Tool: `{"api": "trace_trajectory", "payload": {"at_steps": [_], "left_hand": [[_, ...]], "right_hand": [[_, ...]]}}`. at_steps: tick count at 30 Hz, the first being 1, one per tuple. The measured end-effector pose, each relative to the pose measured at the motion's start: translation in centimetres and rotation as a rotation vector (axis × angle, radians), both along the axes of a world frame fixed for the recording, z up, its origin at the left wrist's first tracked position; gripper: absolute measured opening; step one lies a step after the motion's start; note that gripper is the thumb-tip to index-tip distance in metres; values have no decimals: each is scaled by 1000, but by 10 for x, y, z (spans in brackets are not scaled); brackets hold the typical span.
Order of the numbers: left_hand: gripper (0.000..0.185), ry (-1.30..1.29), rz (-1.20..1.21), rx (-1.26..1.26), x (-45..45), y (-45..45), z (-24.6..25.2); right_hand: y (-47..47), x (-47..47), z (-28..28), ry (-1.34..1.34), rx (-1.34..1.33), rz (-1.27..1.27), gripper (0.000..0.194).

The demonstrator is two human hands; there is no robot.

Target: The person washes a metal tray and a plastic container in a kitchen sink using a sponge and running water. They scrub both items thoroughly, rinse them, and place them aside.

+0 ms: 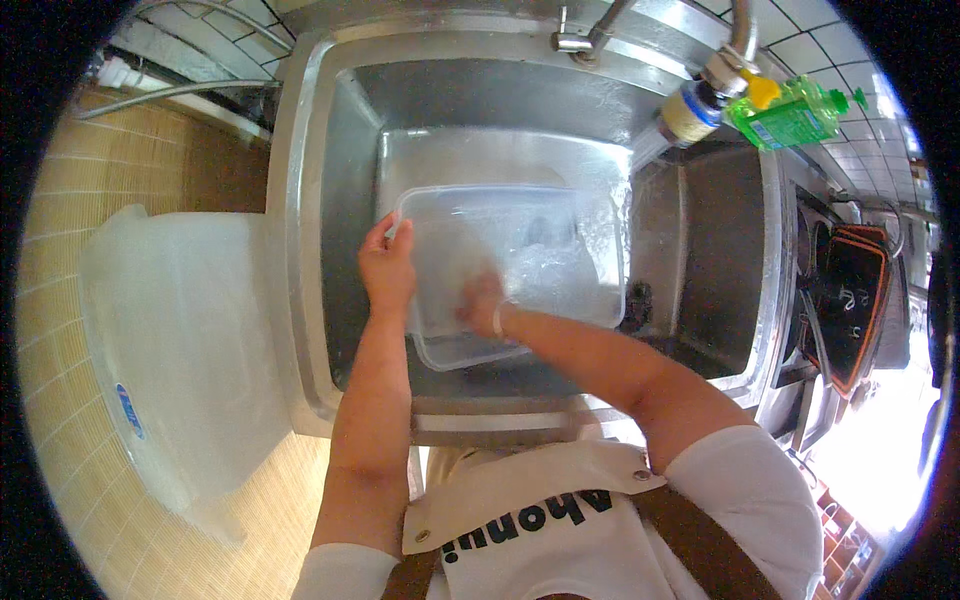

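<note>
A clear plastic lid or shallow container (555, 277) lies tilted inside the stainless steel sink (420, 90). My left hand (388, 262) grips its left edge near the upper corner, thumb and fingers on the rim. Over the left part of the same plastic piece is my right hand (484, 300), blurred by motion; whether it holds anything cannot be told. Under and behind it sits what looks like another translucent container (465, 154). Water runs from the tap spout (686, 116) at the upper right, near that container's corner.
A green soap bottle (784, 116) is beside the tap. The faucet lever (574, 41) stands at the sink's back rim. A large translucent plastic tub (180, 345) is left of the sink. Black boards with orange edges (851, 300) hang at the right. A dark scrubber-like object (637, 304) lies in the sink.
</note>
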State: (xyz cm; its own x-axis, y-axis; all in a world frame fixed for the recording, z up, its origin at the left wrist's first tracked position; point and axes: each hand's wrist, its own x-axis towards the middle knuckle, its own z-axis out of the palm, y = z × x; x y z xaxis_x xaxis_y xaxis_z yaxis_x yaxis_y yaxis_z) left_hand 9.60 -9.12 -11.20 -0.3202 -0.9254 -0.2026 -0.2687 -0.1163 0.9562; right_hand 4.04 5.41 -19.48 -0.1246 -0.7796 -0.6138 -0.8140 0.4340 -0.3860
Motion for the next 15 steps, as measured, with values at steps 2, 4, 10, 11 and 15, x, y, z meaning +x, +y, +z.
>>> {"api": "trace_trajectory", "payload": {"at_steps": [2,4,10,11,15], "left_hand": [[33,-17,-10,-21,-4,3,10],[33,-55,-27,-55,-9,7,26],[32,7,-209,-118,-47,26,87],[31,-5,-223,-124,-56,32,96],[26,-31,-369,-305,-96,56,127]], "right_hand": [[-14,19,34,-154,-261,-82,53],[-30,20,59,-235,-326,-338,49],[-8,-31,101,-1264,-299,-1071,29],[0,-41,112,-1520,-290,-1417,29],[-12,-102,163,-1552,-816,-1573,31]]}}
